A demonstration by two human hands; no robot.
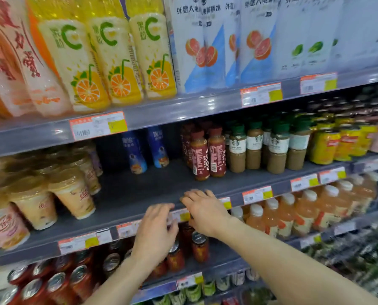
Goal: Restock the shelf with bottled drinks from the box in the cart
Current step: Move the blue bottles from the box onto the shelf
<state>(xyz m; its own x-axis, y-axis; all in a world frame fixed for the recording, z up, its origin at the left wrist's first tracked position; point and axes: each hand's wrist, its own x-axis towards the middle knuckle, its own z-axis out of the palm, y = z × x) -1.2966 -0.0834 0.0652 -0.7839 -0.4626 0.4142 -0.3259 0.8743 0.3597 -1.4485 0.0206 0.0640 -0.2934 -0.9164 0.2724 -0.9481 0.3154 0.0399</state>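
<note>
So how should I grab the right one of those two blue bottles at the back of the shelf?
Take the blue bottle round its middle, reaching straight in from the front across the bare shelf. It stands upright with open space in front of it, while the shelf above hides its top, so coming from above likely won't work.

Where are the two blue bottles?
In the head view, the blue bottles stand at the back of the middle shelf, left of centre, between the cups on their left and the red bottles on their right.
</note>
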